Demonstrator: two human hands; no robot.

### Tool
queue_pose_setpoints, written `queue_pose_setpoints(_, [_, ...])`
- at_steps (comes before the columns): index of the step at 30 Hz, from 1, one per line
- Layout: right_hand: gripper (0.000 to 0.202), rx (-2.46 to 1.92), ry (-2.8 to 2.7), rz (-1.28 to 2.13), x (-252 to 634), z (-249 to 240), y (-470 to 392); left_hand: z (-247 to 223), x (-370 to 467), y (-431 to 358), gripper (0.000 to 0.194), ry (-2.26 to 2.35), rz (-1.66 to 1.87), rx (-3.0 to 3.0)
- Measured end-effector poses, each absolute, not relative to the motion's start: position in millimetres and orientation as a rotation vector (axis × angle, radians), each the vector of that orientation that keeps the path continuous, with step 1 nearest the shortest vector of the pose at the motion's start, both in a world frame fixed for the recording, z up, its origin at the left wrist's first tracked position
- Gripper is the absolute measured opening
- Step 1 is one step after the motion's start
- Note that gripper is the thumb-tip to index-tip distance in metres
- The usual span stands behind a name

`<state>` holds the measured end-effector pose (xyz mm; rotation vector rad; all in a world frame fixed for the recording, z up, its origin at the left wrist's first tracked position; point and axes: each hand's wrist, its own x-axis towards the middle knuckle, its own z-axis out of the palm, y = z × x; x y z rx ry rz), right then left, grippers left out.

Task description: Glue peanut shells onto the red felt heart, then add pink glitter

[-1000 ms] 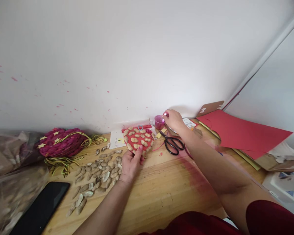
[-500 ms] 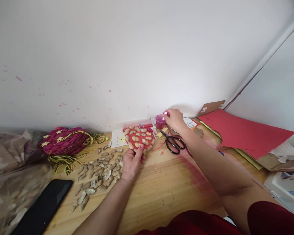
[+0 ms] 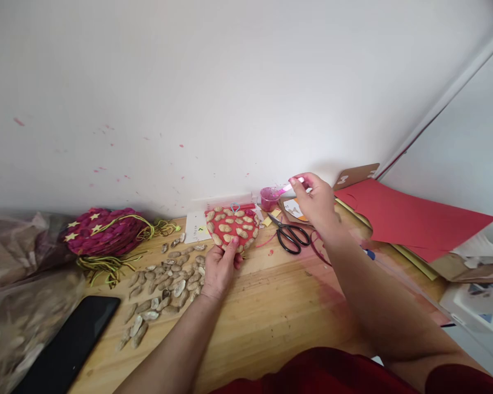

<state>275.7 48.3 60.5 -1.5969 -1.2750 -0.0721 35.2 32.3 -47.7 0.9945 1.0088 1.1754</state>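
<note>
My left hand (image 3: 222,268) grips the lower edge of a red piece (image 3: 233,224) covered with peanut shells, thumb on top. A small blue heart outline shows near its upper edge. My right hand (image 3: 312,200) pinches the white handle of a brush (image 3: 288,187), whose pink end slants down into a clear cup (image 3: 268,200) of pink paint. Black-handled scissors (image 3: 291,235) lie open on the table just below the cup. Loose peanut shells (image 3: 168,282) are spread to the left of my left hand.
A purple woven piece (image 3: 107,232) with yellow stars and strings lies left, beside plastic bags (image 3: 28,312). A black phone (image 3: 69,342) is at the lower left. Red sheets (image 3: 411,219) and cardboard stand right, on the wooden table (image 3: 263,323); the wall is behind.
My right hand has moved up and right from the cup, so the brush handle now shows. My left hand still holds the red piece. The view has shifted slightly.
</note>
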Motion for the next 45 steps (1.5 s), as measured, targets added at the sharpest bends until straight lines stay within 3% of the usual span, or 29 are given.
queue_pose_setpoints(5, [0.031,-1.411,-1.163,0.354,258.7,57.0,12.9,-43.3,34.3,27.7,0.051,0.935,1.163,0.942])
queue_pose_setpoints(11, [0.037,-1.283,-1.138,0.552,256.9,35.4,10.0,-40.1,33.6,27.2,0.046,0.869,1.165,0.865])
queue_pose_setpoints(45, [0.028,-1.309,-1.263,0.355,265.4,31.2,5.1,-37.7,32.7,20.4,0.046,0.931,1.129,1.033])
